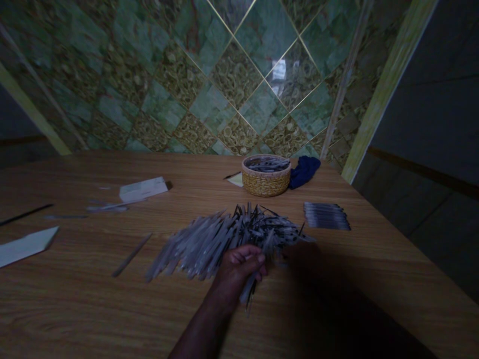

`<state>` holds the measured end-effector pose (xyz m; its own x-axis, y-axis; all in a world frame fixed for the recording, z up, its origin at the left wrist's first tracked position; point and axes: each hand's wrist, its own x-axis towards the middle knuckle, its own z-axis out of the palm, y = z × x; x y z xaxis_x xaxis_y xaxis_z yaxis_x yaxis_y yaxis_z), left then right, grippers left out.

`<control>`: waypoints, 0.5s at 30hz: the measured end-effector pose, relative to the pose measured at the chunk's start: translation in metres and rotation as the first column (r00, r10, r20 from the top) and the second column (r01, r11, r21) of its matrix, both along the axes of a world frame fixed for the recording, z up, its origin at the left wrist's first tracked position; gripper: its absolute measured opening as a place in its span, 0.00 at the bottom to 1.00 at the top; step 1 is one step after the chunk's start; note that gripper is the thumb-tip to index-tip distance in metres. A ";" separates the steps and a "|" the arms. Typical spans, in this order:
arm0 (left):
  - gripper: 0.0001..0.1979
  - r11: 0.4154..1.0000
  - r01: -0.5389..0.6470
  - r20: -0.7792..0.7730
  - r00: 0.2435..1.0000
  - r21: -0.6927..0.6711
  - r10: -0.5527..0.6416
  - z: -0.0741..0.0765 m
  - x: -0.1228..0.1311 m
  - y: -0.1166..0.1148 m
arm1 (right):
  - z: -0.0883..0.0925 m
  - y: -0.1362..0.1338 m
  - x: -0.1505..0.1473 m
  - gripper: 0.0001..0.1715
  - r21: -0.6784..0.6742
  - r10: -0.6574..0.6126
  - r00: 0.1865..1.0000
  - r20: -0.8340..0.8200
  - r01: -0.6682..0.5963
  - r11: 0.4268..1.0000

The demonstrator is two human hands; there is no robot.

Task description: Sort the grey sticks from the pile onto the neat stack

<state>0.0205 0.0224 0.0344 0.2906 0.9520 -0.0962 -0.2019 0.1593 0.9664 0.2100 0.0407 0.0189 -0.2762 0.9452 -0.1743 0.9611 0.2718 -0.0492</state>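
A large heap of slim, translucent grey pens [209, 242], some with dark ends, lies spread across the table. My left hand [239, 267] is at the heap's near edge, its fingers curled around a few pens [247, 291] whose ends stick out below the palm. My right hand [305, 257] is just right of it by the heap, dark and blurred, so its fingers and anything in them cannot be made out. Farther right, several pens [327, 216] lie side by side in a neat row.
Behind the heap stands a woven basket [265, 184] filled with pens, beside a dark blue cloth [305, 171]. A white box [143, 189] lies at left, near loose sticks [108, 207]. One pen [131, 255] lies apart. A pale flat piece [28, 246] is at far left. A tiled wall [224, 99] rises behind.
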 end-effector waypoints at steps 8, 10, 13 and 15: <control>0.08 1.000 0.016 -0.059 0.998 -0.013 -0.016 0.002 0.003 -0.004 | 0.029 -0.009 0.023 0.09 0.075 0.035 0.703 -0.711 0.027 0.997; 0.08 0.999 0.036 -0.071 0.997 -0.020 -0.038 0.002 0.003 -0.005 | 0.035 -0.012 0.025 0.06 0.026 -0.015 0.577 -0.817 0.062 0.998; 0.08 0.998 0.060 -0.079 0.995 -0.034 -0.062 0.001 0.004 -0.006 | 0.040 -0.015 0.025 0.04 -0.011 -0.050 0.486 -0.873 0.084 0.996; 0.08 0.996 0.076 -0.086 0.993 -0.039 -0.079 0.001 0.005 -0.006 | 0.041 -0.015 0.025 0.05 0.008 -0.035 0.483 -0.875 0.086 0.996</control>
